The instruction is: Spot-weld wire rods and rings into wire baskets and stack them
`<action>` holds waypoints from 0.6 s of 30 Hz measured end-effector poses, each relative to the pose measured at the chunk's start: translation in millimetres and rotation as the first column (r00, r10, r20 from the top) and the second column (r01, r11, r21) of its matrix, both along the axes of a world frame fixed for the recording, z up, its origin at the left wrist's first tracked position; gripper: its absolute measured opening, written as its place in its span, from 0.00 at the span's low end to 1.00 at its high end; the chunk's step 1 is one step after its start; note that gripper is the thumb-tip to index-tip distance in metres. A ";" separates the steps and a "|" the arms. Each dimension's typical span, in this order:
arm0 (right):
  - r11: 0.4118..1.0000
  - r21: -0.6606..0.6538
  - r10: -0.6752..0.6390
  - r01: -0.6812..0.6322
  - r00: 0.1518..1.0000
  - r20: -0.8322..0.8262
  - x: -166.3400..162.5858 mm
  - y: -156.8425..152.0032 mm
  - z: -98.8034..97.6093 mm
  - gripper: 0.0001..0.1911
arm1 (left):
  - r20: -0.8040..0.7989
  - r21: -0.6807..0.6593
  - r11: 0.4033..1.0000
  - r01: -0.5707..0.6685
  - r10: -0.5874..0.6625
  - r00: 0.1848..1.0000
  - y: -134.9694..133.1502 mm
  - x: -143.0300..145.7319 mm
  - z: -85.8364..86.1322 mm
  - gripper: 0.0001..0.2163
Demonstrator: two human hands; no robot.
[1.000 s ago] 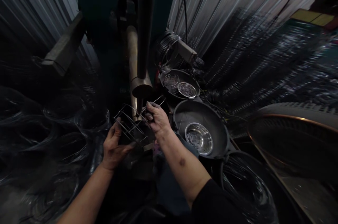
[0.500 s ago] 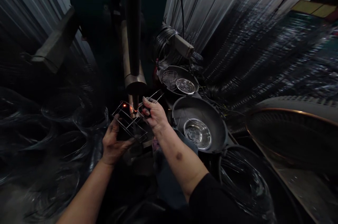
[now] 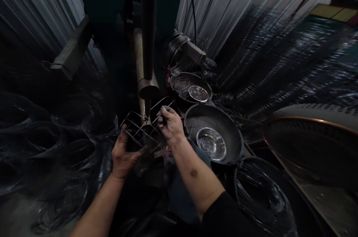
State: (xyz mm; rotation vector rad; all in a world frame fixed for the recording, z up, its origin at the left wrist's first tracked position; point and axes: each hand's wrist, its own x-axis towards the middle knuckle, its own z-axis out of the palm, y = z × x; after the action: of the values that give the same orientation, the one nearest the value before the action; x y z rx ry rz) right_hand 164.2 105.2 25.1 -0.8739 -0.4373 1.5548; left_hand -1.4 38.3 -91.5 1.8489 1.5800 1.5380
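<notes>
Between my hands is a wire rack (image 3: 143,129) of thin crossed metal rods. My left hand (image 3: 123,157) grips its near left side, thumb up along the edge and fingers beneath. My right hand (image 3: 172,125) is closed on the right side, pinching a bent wire (image 3: 165,100) that reaches out past the rack; whether the two are joined I cannot tell. The rack lies at the tip of a dark upright rod (image 3: 147,106) below a thick metal cylinder (image 3: 149,88), which looks like a spot welder. Whether the rod touches the wires is unclear.
To my right, a dark pan (image 3: 192,112) holds a shiny metal bowl (image 3: 211,144) with short wire pieces. Behind it, another pan (image 3: 209,89) contains round wire grids and a small dish. Wire coils (image 3: 265,196) lie nearer, and a round fan guard (image 3: 310,119) stands far right. Wire rings (image 3: 99,127) crowd the left.
The orange glow and sparks at the rod tip have gone. A gap now shows between the cylinder's rod and my right fingers. The whole view has shifted slightly; both hands keep their hold.
</notes>
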 end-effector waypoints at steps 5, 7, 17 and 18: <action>0.999 0.041 0.026 -0.026 1.000 -0.008 -9.5 2.0 -1.2 0.12 | 0.044 0.004 1.000 0.011 -0.011 0.999 4.8 -1.7 -0.8 0.46; 0.999 0.047 0.023 -0.022 1.000 -0.011 -11.4 3.8 -0.7 0.13 | 0.072 -0.009 1.000 0.010 -0.010 0.997 7.0 -1.4 -0.7 0.46; 1.000 0.028 0.008 -0.007 1.000 -0.014 -14.7 13.7 3.5 0.09 | 0.151 -0.082 0.997 0.013 -0.001 0.988 16.2 -0.8 -4.4 0.44; 1.000 0.018 0.004 -0.004 1.000 -0.015 -14.9 14.5 3.5 0.09 | 0.148 -0.085 0.996 0.009 0.004 0.989 16.8 -0.8 -4.8 0.43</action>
State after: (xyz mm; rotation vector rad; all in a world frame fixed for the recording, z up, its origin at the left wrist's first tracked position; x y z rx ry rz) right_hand 149.3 119.7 28.6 -0.8475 -0.4423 1.5579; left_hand -2.2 55.0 -96.3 1.6506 1.5497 1.5431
